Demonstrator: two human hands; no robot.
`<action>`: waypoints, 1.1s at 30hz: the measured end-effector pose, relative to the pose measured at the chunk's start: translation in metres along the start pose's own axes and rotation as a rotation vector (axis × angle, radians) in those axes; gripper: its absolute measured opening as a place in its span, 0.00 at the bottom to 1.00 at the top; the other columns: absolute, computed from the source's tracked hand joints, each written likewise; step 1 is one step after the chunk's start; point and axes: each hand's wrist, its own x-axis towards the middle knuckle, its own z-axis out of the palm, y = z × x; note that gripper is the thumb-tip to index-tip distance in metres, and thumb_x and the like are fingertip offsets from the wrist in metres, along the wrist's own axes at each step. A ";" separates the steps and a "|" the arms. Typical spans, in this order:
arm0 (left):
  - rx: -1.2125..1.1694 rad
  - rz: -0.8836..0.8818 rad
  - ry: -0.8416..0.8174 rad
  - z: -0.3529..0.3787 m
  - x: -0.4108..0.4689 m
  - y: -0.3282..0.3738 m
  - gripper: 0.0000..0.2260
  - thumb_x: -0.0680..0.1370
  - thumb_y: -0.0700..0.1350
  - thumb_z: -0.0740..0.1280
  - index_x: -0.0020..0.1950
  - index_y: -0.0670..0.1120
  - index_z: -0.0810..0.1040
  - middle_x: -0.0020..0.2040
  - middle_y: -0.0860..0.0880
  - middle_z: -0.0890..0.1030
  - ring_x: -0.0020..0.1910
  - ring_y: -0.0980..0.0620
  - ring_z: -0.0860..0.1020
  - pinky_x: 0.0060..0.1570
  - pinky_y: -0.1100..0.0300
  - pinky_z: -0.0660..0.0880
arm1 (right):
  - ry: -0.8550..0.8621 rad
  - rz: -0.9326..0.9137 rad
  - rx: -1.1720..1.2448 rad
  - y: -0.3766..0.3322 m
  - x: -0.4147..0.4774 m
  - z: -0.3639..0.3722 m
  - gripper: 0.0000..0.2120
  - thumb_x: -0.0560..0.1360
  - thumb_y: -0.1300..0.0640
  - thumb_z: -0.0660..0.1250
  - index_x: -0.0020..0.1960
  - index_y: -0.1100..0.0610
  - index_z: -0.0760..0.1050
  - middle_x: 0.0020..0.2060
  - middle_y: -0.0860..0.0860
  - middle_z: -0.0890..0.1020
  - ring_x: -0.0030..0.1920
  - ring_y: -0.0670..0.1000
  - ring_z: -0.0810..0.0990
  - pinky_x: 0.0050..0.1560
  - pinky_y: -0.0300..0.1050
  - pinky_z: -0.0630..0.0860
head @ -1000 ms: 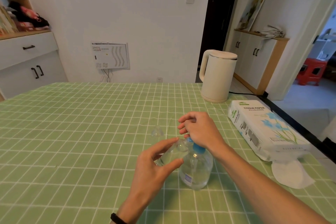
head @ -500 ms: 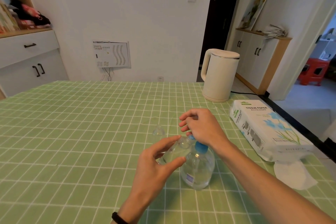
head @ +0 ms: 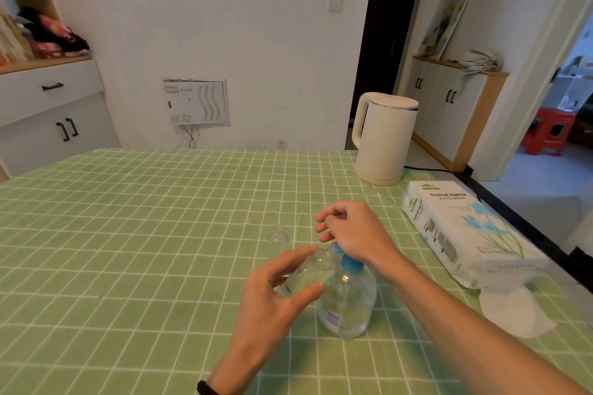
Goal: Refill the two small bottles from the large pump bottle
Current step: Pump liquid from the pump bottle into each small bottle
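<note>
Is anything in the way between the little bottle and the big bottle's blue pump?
No. The left hand holds the small bottle tilted, its mouth right at the blue pump, which the right hand presses.

On the table: one large pump bottle (head: 348,305), one small clear bottle (head: 301,276), one clear cap (head: 278,235), one kettle (head: 385,138), one tissue pack (head: 465,231), two hands.

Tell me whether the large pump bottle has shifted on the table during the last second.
No. The large pump bottle stands on the same tablecloth squares, equally far from the tissue pack.
</note>
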 end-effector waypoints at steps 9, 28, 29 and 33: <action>-0.009 0.002 0.004 -0.001 0.000 0.003 0.23 0.71 0.44 0.82 0.63 0.59 0.84 0.57 0.63 0.87 0.59 0.60 0.84 0.63 0.56 0.78 | 0.017 -0.019 0.050 -0.003 0.005 -0.001 0.14 0.81 0.65 0.62 0.46 0.52 0.83 0.40 0.47 0.88 0.38 0.43 0.87 0.38 0.39 0.81; 0.028 0.029 0.005 -0.001 0.001 0.003 0.23 0.71 0.45 0.82 0.64 0.60 0.84 0.57 0.63 0.87 0.59 0.61 0.84 0.62 0.60 0.78 | -0.005 -0.061 -0.087 -0.009 0.002 -0.002 0.12 0.81 0.61 0.64 0.45 0.48 0.81 0.41 0.47 0.88 0.39 0.46 0.87 0.37 0.40 0.80; 0.033 0.029 0.007 -0.001 0.001 0.004 0.23 0.71 0.46 0.82 0.64 0.60 0.84 0.57 0.64 0.87 0.59 0.61 0.84 0.63 0.60 0.77 | -0.003 -0.062 -0.085 -0.009 0.002 -0.002 0.12 0.81 0.61 0.64 0.45 0.48 0.81 0.40 0.47 0.88 0.39 0.46 0.87 0.38 0.40 0.80; 0.040 0.039 0.011 -0.001 0.001 0.005 0.23 0.71 0.45 0.81 0.63 0.60 0.84 0.56 0.65 0.87 0.59 0.62 0.84 0.62 0.61 0.78 | 0.028 -0.020 0.015 -0.005 0.003 0.000 0.16 0.80 0.67 0.61 0.44 0.52 0.83 0.40 0.48 0.88 0.38 0.45 0.87 0.42 0.43 0.83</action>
